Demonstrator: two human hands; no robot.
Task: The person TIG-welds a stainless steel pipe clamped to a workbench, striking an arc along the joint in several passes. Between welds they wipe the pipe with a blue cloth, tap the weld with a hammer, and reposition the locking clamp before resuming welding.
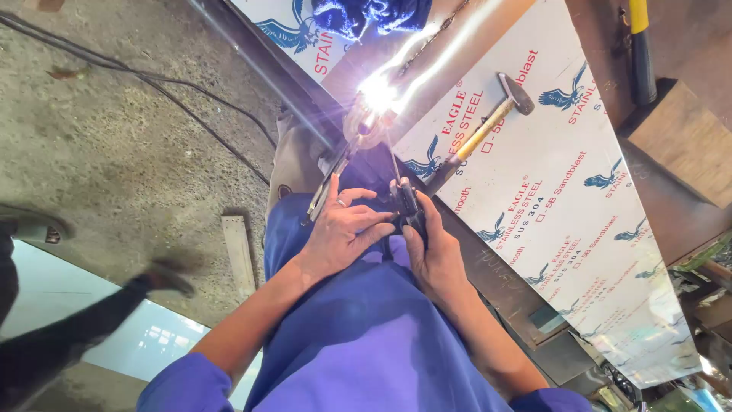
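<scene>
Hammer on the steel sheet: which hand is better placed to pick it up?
Probably right. The hammer lies on the sheet, handle end nearer the right hand. The left hand would have to cross over. But the right hand grips the electrode holder.

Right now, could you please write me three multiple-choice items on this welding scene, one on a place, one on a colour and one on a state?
1. Where does the hammer lie?
A. on the printed steel sheet
B. on the concrete floor
C. on the person's lap

2. What colour are the person's clothes?
A. red
B. blue
C. white

3. What is the state at the tip of the welding holder?
A. dark and idle
B. a bright arc burns
C. covered by a cloth

Answers: 1 A, it rests across the sheet; 2 B, sleeves and lap are blue; 3 B, white glare flares above the right hand and left hand.
</scene>
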